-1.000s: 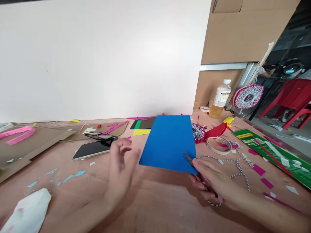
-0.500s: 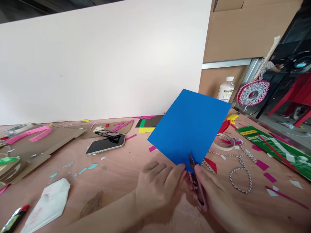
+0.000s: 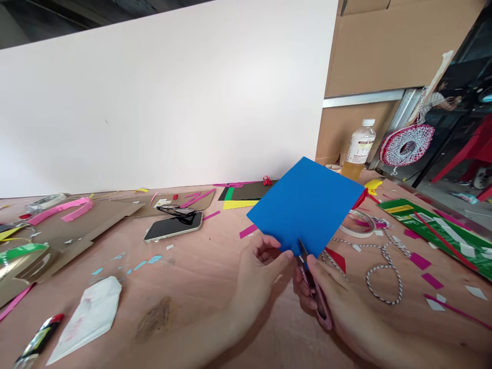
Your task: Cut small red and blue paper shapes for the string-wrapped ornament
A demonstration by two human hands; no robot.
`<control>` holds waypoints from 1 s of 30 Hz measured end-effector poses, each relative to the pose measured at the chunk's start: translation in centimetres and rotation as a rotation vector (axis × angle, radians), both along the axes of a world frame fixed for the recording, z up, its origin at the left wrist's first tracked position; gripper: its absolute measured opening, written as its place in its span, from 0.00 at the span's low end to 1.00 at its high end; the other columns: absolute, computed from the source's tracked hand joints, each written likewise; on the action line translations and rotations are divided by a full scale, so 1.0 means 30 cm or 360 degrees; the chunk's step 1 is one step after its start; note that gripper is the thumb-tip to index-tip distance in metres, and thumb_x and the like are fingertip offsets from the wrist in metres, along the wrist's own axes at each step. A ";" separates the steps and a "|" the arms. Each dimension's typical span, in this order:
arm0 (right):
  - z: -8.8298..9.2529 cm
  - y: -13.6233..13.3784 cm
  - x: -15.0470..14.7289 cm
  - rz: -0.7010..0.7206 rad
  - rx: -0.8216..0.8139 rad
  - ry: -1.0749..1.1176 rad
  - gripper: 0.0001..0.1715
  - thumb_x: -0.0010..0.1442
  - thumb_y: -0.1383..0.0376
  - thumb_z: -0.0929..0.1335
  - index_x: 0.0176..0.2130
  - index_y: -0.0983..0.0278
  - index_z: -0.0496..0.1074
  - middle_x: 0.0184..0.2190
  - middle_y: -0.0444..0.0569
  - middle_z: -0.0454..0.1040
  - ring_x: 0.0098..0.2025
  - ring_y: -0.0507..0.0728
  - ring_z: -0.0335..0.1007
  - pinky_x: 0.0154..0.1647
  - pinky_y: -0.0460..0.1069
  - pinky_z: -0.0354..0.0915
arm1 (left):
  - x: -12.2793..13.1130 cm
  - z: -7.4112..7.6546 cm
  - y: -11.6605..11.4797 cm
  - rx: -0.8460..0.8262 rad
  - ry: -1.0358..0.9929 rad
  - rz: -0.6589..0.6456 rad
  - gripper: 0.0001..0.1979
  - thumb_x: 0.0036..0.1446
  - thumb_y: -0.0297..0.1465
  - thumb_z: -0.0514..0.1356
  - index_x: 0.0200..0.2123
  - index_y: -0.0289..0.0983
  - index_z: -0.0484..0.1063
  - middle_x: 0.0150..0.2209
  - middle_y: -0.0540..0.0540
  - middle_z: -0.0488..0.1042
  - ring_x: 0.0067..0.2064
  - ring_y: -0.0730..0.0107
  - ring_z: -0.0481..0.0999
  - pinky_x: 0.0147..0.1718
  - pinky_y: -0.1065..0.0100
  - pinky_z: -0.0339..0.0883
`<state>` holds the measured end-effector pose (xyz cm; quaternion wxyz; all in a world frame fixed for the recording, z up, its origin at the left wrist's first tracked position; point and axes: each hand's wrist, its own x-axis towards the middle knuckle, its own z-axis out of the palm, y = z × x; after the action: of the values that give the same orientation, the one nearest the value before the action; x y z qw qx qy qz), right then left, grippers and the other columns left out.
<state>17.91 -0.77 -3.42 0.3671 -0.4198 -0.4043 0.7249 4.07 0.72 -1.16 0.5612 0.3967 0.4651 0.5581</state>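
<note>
A blue sheet of paper (image 3: 305, 202) is held up at a tilt over the table. My left hand (image 3: 261, 266) pinches its lower corner between thumb and fingers. Small pink-handled thread snips (image 3: 315, 297) lie in my right hand (image 3: 334, 292), fingers wrapped round them. Their dark blades reach up over the paper's lower edge, close to my left thumb. A small flap of blue paper shows between the thumb and the blades.
A phone (image 3: 173, 227) with glasses (image 3: 172, 210) lies left of the paper. Right are a tape roll (image 3: 359, 233), striped cord (image 3: 400, 287), a green sheet (image 3: 446, 230) and paper scraps. A bottle (image 3: 359, 148) stands behind. A white board (image 3: 161, 107) backs the table.
The blue sheet has tipped lower and appears further right. My left hand's fingers have loosened from a fist into a pinch at the corner. The snips stay at the paper's lower edge.
</note>
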 end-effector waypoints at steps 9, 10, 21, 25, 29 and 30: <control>0.003 0.045 0.020 0.0101 0.0008 -0.0023 0.25 0.59 0.45 0.60 0.29 0.64 0.63 0.22 0.40 0.57 0.19 0.46 0.52 0.15 0.42 0.40 | -0.029 -0.022 0.026 -0.0142 -0.0327 -0.0067 0.21 0.44 0.26 0.67 0.36 0.42 0.58 0.32 0.54 0.72 0.32 0.76 0.74 0.32 0.75 0.66; 0.013 0.057 0.032 0.0147 0.0018 -0.0055 0.26 0.58 0.45 0.60 0.29 0.64 0.63 0.22 0.40 0.57 0.19 0.46 0.52 0.15 0.42 0.39 | -0.050 -0.016 0.038 -0.0170 -0.0372 -0.0041 0.20 0.44 0.28 0.68 0.36 0.41 0.60 0.33 0.53 0.73 0.33 0.75 0.74 0.33 0.75 0.66; 0.105 0.138 0.133 0.0524 0.1364 -0.1006 0.20 0.64 0.56 0.59 0.25 0.61 0.66 0.29 0.46 0.69 0.31 0.55 0.61 0.32 0.49 0.53 | -0.309 0.085 0.149 -0.0379 0.0422 -0.0845 0.14 0.39 0.32 0.70 0.30 0.35 0.73 0.23 0.47 0.76 0.22 0.68 0.75 0.22 0.72 0.68; 0.117 0.145 0.141 0.0777 0.1278 -0.0909 0.20 0.63 0.54 0.60 0.26 0.62 0.67 0.27 0.44 0.67 0.32 0.55 0.61 0.31 0.47 0.54 | -0.327 0.075 0.126 -0.0508 0.0202 -0.0863 0.22 0.41 0.44 0.67 0.37 0.36 0.75 0.25 0.43 0.78 0.35 0.55 0.79 0.33 0.61 0.73; 0.100 0.152 0.152 0.0849 0.1021 -0.0750 0.20 0.61 0.54 0.63 0.25 0.63 0.67 0.26 0.43 0.65 0.30 0.52 0.59 0.29 0.46 0.53 | -0.293 0.108 0.102 -0.0391 0.0164 -0.0787 0.38 0.36 0.33 0.72 0.54 0.43 0.65 0.45 0.44 0.76 0.54 0.49 0.68 0.52 0.52 0.63; 0.091 0.154 0.152 0.0771 0.0923 -0.0707 0.20 0.60 0.53 0.64 0.24 0.64 0.66 0.24 0.42 0.63 0.28 0.52 0.58 0.27 0.45 0.52 | -0.273 0.112 0.092 -0.0361 0.0146 -0.0699 0.41 0.37 0.30 0.72 0.56 0.44 0.62 0.48 0.43 0.74 0.56 0.48 0.66 0.54 0.49 0.59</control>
<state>22.48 3.85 -0.68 0.1932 -0.3380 -0.7471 0.5387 -4.13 3.48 2.21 0.6882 0.4475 0.4525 0.3484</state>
